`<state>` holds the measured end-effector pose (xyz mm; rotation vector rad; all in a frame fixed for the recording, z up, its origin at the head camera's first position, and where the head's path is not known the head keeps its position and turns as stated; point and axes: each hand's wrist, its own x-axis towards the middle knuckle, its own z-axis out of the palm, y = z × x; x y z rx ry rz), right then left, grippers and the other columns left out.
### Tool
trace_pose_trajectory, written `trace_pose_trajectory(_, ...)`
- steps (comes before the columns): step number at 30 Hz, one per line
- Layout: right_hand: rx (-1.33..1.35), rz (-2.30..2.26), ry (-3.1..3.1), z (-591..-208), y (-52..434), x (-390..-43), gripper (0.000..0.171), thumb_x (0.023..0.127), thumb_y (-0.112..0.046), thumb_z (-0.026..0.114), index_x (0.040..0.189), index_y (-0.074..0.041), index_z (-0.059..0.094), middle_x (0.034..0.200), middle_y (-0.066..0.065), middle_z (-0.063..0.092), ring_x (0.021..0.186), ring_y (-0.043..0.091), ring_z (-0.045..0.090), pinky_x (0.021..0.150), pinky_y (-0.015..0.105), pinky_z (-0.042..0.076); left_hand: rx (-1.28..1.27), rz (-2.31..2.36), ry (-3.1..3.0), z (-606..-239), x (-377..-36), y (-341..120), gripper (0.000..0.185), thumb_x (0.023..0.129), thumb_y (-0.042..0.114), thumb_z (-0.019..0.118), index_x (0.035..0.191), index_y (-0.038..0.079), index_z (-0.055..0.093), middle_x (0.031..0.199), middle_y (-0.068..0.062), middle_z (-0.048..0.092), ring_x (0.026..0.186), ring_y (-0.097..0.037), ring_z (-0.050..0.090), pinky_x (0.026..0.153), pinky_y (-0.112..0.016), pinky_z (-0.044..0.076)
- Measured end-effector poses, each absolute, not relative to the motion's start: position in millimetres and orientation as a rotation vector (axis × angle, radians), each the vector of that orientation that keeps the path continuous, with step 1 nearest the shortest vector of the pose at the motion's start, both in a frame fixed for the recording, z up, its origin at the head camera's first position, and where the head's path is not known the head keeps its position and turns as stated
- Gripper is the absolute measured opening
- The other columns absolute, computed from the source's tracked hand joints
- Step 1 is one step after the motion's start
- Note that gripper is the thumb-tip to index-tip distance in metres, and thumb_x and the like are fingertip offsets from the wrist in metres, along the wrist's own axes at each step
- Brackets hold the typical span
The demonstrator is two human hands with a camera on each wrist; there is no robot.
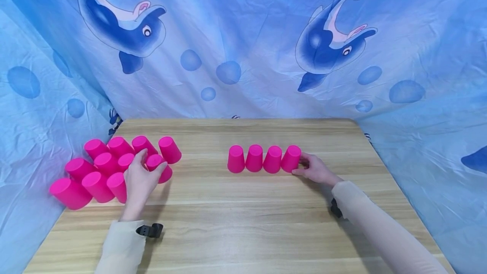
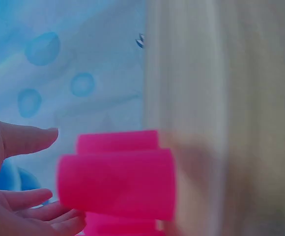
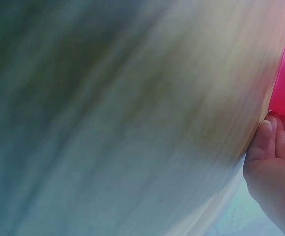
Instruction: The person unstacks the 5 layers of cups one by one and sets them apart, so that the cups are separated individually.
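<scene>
Several pink cups stand upside down at the table's left, with a front cup [image 1: 157,162] nearest my left hand [image 1: 141,179]. That hand hovers over the group, thumb and fingers spread apart. In the left wrist view its thumb [image 2: 32,139] and fingers are at one end of a pink cup [image 2: 118,184], not closed round it. At the centre right, several more pink cups form a side-by-side row. My right hand [image 1: 313,169] is at the right-end cup [image 1: 291,158], fingertips against its side near the table. The right wrist view shows those fingertips [image 3: 266,129] at the cup's lower rim.
A wood-grain table [image 1: 236,223] lies beneath everything. One cup [image 1: 170,149] stands at the right back of the left group. Behind and beside the table hangs a blue cloth [image 1: 258,88] with dolphins and bubbles. Black bands [image 1: 150,230] circle the wrists.
</scene>
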<state>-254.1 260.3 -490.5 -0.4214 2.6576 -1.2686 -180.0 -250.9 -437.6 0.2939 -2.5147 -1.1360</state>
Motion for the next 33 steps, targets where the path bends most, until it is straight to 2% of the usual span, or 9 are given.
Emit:
trace_pose_trajectory(3,-0.421,-1.27,2.654,-491,260,-255,0.06,0.081,-0.014,0.078,0.133,-0.001,0.051,0.126,0.014,0.058,0.113,0.032,0.055,0.095,0.047,0.044,0.236,-1.062,-2.439,-430,-180,-241,0.074,0.081,0.024,0.077,0.143,0.003,0.041,0.127,-0.023,0.054,0.107,-0.042,0.053,0.083,-0.057,0.048)
trace_pose_trajectory(8,-0.436,-1.271,2.644,-491,259,-254,0.061,0.081,-0.015,0.077,0.134,-0.002,0.05,0.126,0.014,0.057,0.113,0.032,0.055,0.094,0.047,0.045,0.135,-1.04,-2.362,-420,-184,-213,0.068,0.078,0.019,0.079,0.136,0.002,0.05,0.122,-0.021,0.058,0.103,-0.041,0.054,0.088,-0.056,0.043)
trace_pose_trajectory(14,-0.428,-1.293,2.627,-492,259,-254,0.06,0.082,-0.014,0.077,0.134,-0.001,0.05,0.127,0.014,0.057,0.114,0.032,0.054,0.095,0.047,0.044,-0.012,-1.362,-2.435,-424,-196,-168,0.064,0.08,0.017,0.079,0.134,-0.001,0.051,0.129,-0.019,0.055,0.116,-0.035,0.053,0.098,-0.044,0.042)
trace_pose_trajectory(18,-0.43,-1.293,2.633,-492,261,-255,0.06,0.081,-0.015,0.078,0.134,-0.002,0.051,0.127,0.013,0.057,0.114,0.032,0.054,0.095,0.047,0.044,-0.094,-1.681,-2.441,-434,-206,-138,0.065,0.079,0.012,0.079,0.134,-0.003,0.049,0.131,-0.019,0.054,0.12,-0.033,0.051,0.1,-0.039,0.041)
trace_pose_trajectory(27,-0.41,-1.288,2.637,-491,260,-254,0.061,0.081,-0.015,0.078,0.134,-0.002,0.05,0.128,0.014,0.056,0.117,0.032,0.053,0.097,0.047,0.043,-0.106,-1.693,-2.532,-455,-225,-90,0.068,0.077,0.013,0.081,0.136,0.003,0.049,0.133,-0.016,0.052,0.119,-0.033,0.051,0.095,-0.043,0.045)
trace_pose_trajectory(33,-0.412,-1.288,2.631,-491,259,-253,0.062,0.082,-0.016,0.077,0.135,-0.002,0.049,0.129,0.014,0.056,0.117,0.033,0.052,0.097,0.048,0.042,-0.062,-1.65,-2.562,-464,-234,-75,0.068,0.075,0.013,0.082,0.135,0.004,0.051,0.122,-0.012,0.059,0.108,-0.029,0.058,0.09,-0.04,0.049)
